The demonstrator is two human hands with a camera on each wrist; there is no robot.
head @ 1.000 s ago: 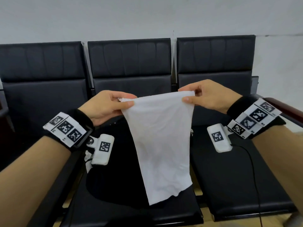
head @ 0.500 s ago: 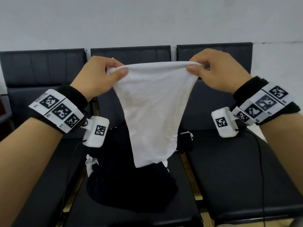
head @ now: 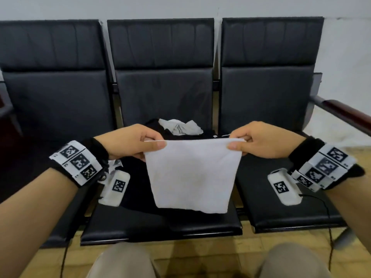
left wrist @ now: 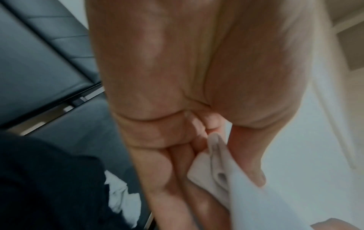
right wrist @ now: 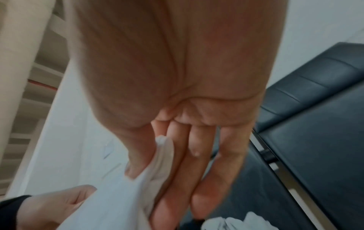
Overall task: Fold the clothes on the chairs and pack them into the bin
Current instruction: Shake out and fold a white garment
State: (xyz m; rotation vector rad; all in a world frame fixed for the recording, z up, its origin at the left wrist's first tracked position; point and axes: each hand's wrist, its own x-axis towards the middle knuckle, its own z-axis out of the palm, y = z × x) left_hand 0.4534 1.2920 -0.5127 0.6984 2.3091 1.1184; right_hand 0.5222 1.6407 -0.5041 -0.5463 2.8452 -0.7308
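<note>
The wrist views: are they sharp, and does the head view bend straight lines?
Left wrist view: dim, soft, the left hand fills it, and the cloth is blurred. Right wrist view: the same dim blur over the right hand. Head view: bright and even, sharp in the middle; the chairs bow outward toward the edges.

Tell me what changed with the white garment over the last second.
Both hands, left hand and right hand, raised the white garment high, then brought it down low over the middle seat; it now hangs much shorter, apparently folded. Unchanged: both hands pinch its top corners; the dark clothes pile stays on the seat.
</note>
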